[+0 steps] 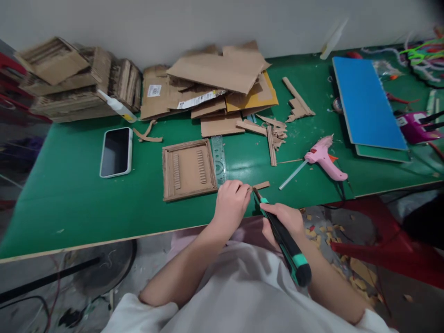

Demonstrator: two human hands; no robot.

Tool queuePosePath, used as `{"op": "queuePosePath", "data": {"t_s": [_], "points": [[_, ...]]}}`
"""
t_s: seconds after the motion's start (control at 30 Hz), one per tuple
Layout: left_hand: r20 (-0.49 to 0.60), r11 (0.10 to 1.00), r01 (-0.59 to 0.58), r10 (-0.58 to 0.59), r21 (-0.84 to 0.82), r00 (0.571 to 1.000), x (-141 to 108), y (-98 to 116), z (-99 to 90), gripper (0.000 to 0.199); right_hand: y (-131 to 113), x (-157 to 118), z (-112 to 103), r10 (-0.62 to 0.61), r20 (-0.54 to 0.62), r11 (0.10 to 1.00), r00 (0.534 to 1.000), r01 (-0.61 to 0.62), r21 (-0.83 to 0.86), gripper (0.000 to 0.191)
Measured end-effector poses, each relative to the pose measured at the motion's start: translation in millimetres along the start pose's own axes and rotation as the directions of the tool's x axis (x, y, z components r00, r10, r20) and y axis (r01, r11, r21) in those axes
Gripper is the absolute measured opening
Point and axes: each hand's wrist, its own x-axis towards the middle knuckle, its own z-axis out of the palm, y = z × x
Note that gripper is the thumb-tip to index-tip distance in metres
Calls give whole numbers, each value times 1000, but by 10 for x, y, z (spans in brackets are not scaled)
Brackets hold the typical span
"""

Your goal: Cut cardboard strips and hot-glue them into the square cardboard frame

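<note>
I found both hands in use at the desk [76, 208] edge, just right of the centre of the frame. The left hand [233, 201] was closed, its fingers curled at the left end of a cardboard strip [262, 185]; the exact pinch was hidden from me. The right hand [286, 219] was wrapped around the handle of a green and black knife [285, 238], with the blade pointing to the upper left and meeting the strip beside the left fingertips. I could not tell how deep the edge had gone.

Left of the hands lay a cardboard tray [168, 175] with two ridged rows inside, and a clear ruler [219, 159] lay along its right side. A pink glue gun [326, 157] rested right of centre, well apart from the blade. Scraps [271, 145] lay above the strip, and a phone [117, 151] lay left of the tray.

I judged the step in hand to be a cut across the strip. In my assessment, a sound cut called for the strip pressed flat on the desk, the left fingertips drawn back from the blade's line, and several light strokes in preference to one hard push. I rated the close fingers as the chief hazard, since a slip to the left would reach them. I also considered that a short length of exposed blade would bend less and give a squarer end.
</note>
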Motion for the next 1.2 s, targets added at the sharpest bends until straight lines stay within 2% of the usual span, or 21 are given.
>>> {"op": "queuePosePath", "data": {"t_s": [0.2, 0.5, 0.77, 1.03, 1.2], "points": [[0, 1000, -13, 13, 1, 1000, -4, -2, -2, 16, -21, -5, -31, 7, 5, 1000, 1000, -7, -14, 25], [-11, 1000, -17, 17, 21, 1000, 4, -10, 2, 20, 53, -49, 39, -54, -21, 998, 998, 55, 14, 34], [-10, 1000, -10, 11, 21, 1000, 0, 1, 5, 19, 68, -36, 29, -102, 48, 992, 994, 105, -67, 33], [-13, 999, -16, 17, 28, 1000, -2, -7, 13, 18, 66, -10, 21, -57, 47, 996, 997, 53, 73, 30], [-35, 999, -18, 19, 29, 999, 6, 0, 12, 17, 61, -90, 52, -4, -16, 1000, 1000, 4, 17, 30]]}}
